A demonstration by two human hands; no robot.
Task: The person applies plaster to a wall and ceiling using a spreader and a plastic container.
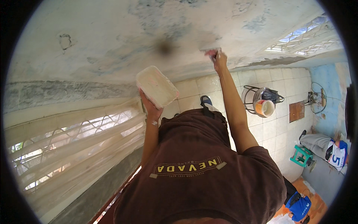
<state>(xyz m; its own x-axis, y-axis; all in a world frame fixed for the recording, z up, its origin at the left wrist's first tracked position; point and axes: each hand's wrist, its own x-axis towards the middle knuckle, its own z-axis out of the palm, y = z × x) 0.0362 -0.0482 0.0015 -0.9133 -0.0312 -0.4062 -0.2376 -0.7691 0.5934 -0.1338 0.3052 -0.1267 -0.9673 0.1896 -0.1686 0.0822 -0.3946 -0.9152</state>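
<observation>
My left hand [151, 108] grips a whitish rectangular tub [157, 87] from below, along its near side. Pale paste coats the tub, with faint pink smears. Out ahead to the right, my right hand [220, 60] is closed round a putty knife [211, 51]. Its wide blade lies at the wall surface, and the reddish part by my fingers is slightly blurred. The wall [123, 44] shows patchy white filler over grey-blue stains.
A pale curtain [89, 138] covers a grilled window at left; another grilled window [305, 39] is at upper right. A white bucket [264, 107] and black plastic bag [273, 95] sit on a stool over the tiled floor [270, 138]. Two people [317, 143] [298, 205] are lower right, near a green stool [301, 156].
</observation>
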